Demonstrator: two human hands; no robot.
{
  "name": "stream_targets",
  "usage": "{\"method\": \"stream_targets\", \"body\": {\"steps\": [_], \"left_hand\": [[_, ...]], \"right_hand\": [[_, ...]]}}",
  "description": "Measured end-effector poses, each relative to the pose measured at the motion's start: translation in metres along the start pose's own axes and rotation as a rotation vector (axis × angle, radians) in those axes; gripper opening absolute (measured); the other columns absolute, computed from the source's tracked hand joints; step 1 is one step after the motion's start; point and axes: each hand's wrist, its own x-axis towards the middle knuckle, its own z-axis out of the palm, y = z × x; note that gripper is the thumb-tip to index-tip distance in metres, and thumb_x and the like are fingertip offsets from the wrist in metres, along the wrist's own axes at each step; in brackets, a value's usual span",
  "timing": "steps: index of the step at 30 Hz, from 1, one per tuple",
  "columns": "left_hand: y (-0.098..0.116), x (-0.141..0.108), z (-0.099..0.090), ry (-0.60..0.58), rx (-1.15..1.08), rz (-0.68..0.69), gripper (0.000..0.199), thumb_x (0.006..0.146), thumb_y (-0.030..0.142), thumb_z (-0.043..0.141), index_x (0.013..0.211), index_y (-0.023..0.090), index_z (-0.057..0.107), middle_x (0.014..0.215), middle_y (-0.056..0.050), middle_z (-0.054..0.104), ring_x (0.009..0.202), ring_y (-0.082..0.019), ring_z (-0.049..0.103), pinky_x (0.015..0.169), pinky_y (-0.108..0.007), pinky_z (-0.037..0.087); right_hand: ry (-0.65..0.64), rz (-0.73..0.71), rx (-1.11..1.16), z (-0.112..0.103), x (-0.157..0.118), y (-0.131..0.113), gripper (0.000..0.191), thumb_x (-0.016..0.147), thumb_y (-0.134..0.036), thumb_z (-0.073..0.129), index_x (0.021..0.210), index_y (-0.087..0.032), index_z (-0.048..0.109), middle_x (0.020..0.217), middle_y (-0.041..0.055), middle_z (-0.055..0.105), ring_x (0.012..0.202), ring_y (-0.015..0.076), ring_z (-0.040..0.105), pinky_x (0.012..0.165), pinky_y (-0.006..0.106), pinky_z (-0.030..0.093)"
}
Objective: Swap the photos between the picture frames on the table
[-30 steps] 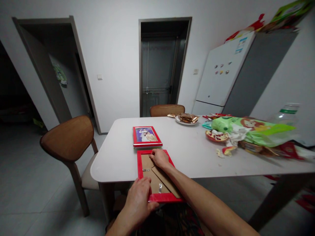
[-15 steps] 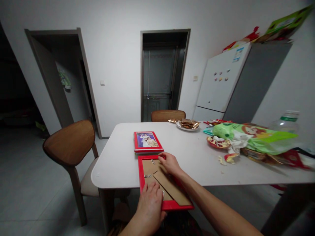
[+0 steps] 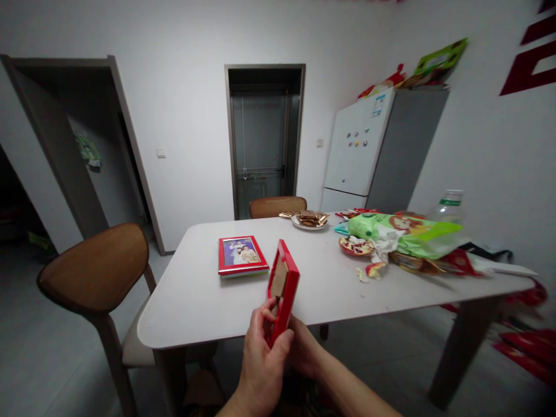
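A red picture frame [image 3: 287, 289] is tilted up on edge at the near side of the table, its brown backing facing left. My left hand [image 3: 266, 347] is closed around the lower part, with its thumb on the near edge and fingers at the backing side. My right hand [image 3: 302, 344] is against the other side near the bottom; its fingers are hidden behind the frame. Beyond them, a second red picture frame with a photo [image 3: 241, 253] lies face up on the white table [image 3: 191, 289].
A plate of wrapped snacks [image 3: 309, 220] sits at the table's far side. To the right are an opened pomegranate [image 3: 357, 247], peel pieces [image 3: 374, 270], a green bag [image 3: 403, 231] and a clear bottle [image 3: 450, 209]. A wooden chair [image 3: 98, 266] stands at left.
The picture frame has gone from lying back up to tilted up on edge. My right hand has moved from its top edge down to its lower side. The view has shifted right.
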Motion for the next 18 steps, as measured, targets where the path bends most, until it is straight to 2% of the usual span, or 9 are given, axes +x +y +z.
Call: {"method": "stream_targets", "body": {"steps": [2,4,7,9,12,14,16,18], "left_hand": [[0.0,0.006,0.009,0.009,-0.054,0.008,0.013,0.074,0.023,0.048,0.084,0.021,0.041,0.127,-0.007,0.04,0.112,-0.021,0.043,0.09,-0.034,0.037],[0.004,0.019,0.013,0.03,-0.134,0.01,0.028,0.071,0.02,0.052,0.096,0.02,0.039,0.128,-0.009,0.04,0.111,-0.021,0.045,0.089,-0.033,0.039],[0.008,0.046,0.014,0.106,-0.307,0.029,0.056,0.07,0.017,0.055,0.117,0.021,0.026,0.121,-0.008,0.047,0.106,-0.019,0.049,0.089,-0.031,0.041],[0.003,0.063,0.016,0.101,-0.345,0.004,0.06,0.071,0.016,0.055,0.122,0.02,0.024,0.119,-0.007,0.05,0.104,-0.018,0.051,0.088,-0.031,0.042],[-0.018,0.079,0.028,-0.027,-0.213,-0.113,0.056,0.07,0.01,0.055,0.121,0.017,0.032,0.119,-0.007,0.051,0.101,-0.017,0.053,0.084,-0.027,0.045],[-0.038,0.083,0.042,-0.106,-0.081,-0.184,0.055,0.068,0.006,0.055,0.119,0.015,0.036,0.116,-0.007,0.054,0.097,-0.016,0.056,0.08,-0.025,0.046],[-0.057,0.084,0.056,-0.14,0.002,-0.225,0.054,0.065,0.005,0.056,0.116,0.014,0.041,0.112,-0.008,0.057,0.091,-0.016,0.058,0.077,-0.024,0.047],[-0.07,0.084,0.066,-0.147,0.074,-0.249,0.053,0.064,0.006,0.058,0.114,0.013,0.044,0.11,-0.009,0.058,0.09,-0.017,0.059,0.076,-0.025,0.047]], "right_hand": [[0.073,-0.084,0.078,0.004,0.001,-0.002,0.031,0.073,-0.043,0.042,0.083,-0.016,0.056,0.067,0.0049,0.063,0.066,0.0168,0.061,0.059,0.026,0.048],[0.18,-0.205,0.081,-0.005,0.003,-0.011,0.028,0.072,-0.039,0.046,0.088,-0.018,0.054,0.07,0.0036,0.064,0.066,0.017,0.061,0.059,0.027,0.049],[0.323,-0.314,0.006,-0.039,0.009,-0.034,0.036,0.069,-0.034,0.052,0.102,-0.021,0.05,0.076,0.0019,0.065,0.066,0.0183,0.062,0.057,0.03,0.05],[0.404,-0.248,-0.092,-0.07,0.014,-0.054,0.041,0.069,-0.033,0.053,0.108,-0.021,0.048,0.072,0.0022,0.066,0.061,0.0192,0.062,0.054,0.032,0.05],[0.513,-0.215,-0.431,-0.114,0.025,-0.085,0.041,0.069,-0.029,0.052,0.109,-0.016,0.051,0.073,0.0047,0.067,0.06,0.0183,0.062,0.055,0.03,0.049],[0.622,-0.236,-0.809,-0.137,0.034,-0.101,0.038,0.07,-0.028,0.051,0.104,-0.014,0.056,0.075,0.0061,0.068,0.061,0.0175,0.062,0.055,0.027,0.048],[0.704,-0.258,-1.067,-0.154,0.042,-0.112,0.034,0.069,-0.029,0.053,0.098,-0.013,0.061,0.075,0.0068,0.068,0.062,0.0172,0.062,0.055,0.025,0.046],[0.763,-0.276,-1.179,-0.165,0.05,-0.116,0.031,0.066,-0.029,0.056,0.091,-0.015,0.065,0.075,0.007,0.068,0.064,0.0174,0.062,0.056,0.023,0.045]]}}
